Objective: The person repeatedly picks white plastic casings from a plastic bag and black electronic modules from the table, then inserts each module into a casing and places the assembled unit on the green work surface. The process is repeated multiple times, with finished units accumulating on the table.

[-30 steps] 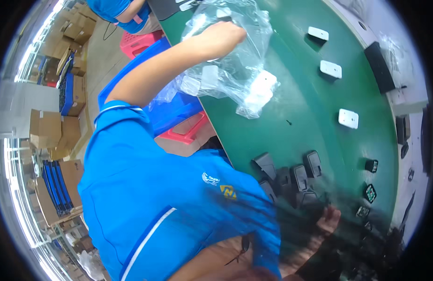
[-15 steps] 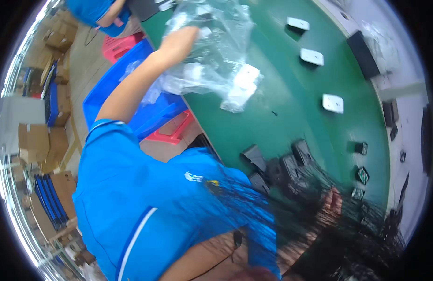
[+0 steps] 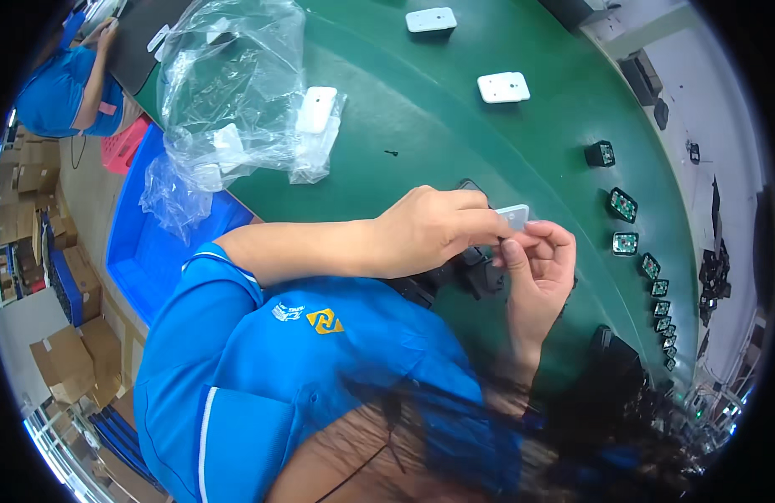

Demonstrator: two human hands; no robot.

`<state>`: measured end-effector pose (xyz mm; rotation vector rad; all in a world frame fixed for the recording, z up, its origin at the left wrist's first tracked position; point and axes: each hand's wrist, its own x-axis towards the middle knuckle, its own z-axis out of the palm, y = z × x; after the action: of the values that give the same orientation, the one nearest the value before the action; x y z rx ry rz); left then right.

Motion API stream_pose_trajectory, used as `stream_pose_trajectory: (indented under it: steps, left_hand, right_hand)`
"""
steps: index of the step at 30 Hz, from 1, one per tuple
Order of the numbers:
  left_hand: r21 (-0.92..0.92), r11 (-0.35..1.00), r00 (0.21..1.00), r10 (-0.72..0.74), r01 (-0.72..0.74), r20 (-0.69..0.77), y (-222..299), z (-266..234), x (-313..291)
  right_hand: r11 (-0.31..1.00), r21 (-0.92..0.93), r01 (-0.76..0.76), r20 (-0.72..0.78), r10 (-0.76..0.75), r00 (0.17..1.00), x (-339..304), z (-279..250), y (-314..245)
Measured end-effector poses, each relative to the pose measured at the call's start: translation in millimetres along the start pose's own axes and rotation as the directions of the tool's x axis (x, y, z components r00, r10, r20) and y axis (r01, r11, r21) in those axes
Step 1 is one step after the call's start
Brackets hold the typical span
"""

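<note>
Fingers, left [image 3: 481, 221]: pinched on white plate [image 3: 516, 215]
Fingers, right [image 3: 557, 240]: curled in — at plate's edge
Desk [image 3: 404, 109]: green stretch, bag [image 3: 236, 109] to black modules [image 3: 622, 204]

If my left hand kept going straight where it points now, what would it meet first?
Your left hand would probably meet the small white piece first, with your right hand close beside it; exact depth is unclear here.

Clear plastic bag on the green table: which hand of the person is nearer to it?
The left. The left hand is apart from the clear plastic bag, to its lower right in the picture; the right hand is farther away, beyond the left hand.
</note>
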<state>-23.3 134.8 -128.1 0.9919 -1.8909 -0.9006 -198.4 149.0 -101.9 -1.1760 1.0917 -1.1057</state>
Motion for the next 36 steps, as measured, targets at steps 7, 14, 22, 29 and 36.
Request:
stream_pose_trajectory:
  steps: [7, 14, 22, 29, 36]
  left_hand:
    - [-0.338, 0.932, 0.991, -0.134, 0.129, 0.008, -5.5, 3.0, 4.8]
    - [-0.323, 0.928, 0.982, -0.183, 0.186, 0.041, -13.1, -2.1, 5.8]
    - [-0.281, 0.911, 0.952, -0.304, 0.303, 0.039, -21.5, -11.8, 3.1]
    - [-0.37, 0.846, 0.921, -0.38, 0.385, 0.09, -13.0, -10.9, -0.2]
    - [-0.265, 0.945, 0.979, -0.205, 0.191, -0.025, -16.3, -8.1, -4.8]
  right_hand:
    - [0.986, -0.14, -0.093, -0.021, 0.091, 0.996, 3.9, -5.5, 3.4]
    - [0.976, -0.052, -0.213, -0.03, 0.211, 0.977, 12.9, -0.1, 11.8]
    - [0.725, -0.609, 0.323, 0.09, -0.342, 0.935, 21.3, 8.0, 16.3]
    - [0.667, -0.66, 0.344, 0.109, -0.369, 0.923, 21.5, 16.5, 16.8]
    - [0.77, -0.602, 0.209, 0.014, -0.251, 0.968, 19.2, 21.6, 16.3]
